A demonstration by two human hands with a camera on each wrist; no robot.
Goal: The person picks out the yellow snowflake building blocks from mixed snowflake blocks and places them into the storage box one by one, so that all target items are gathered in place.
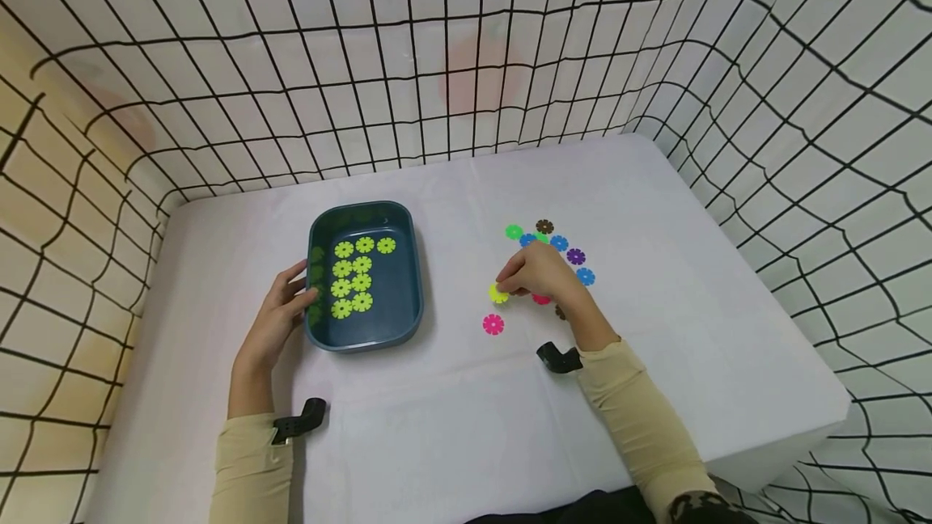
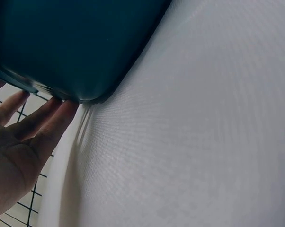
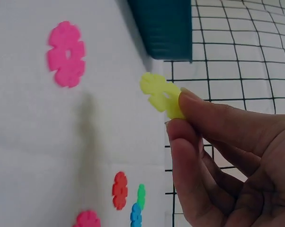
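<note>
A dark teal tray (image 1: 393, 297) stands on the white table, with several yellow-green snowflake discs (image 1: 362, 282) lying flat in rows inside it. My left hand (image 1: 275, 322) holds the tray's left wall, thumb over the rim; in the left wrist view its fingers (image 2: 57, 120) touch the outer wall. Between thumb and index finger, my right hand (image 1: 542, 272) pinches a yellow snowflake disc (image 3: 154, 90) by its edge, lifted off the cloth in the right wrist view. Nearest to that hand on the table lies a pink disc (image 1: 493, 324).
Blue (image 1: 586, 276), purple (image 1: 576, 256), brown (image 1: 544, 226) and green discs (image 1: 514, 231) lie loosely around the right hand, which partly covers a red one (image 1: 541, 299). A black wire grid (image 1: 447, 71) borders the table at the back and sides.
</note>
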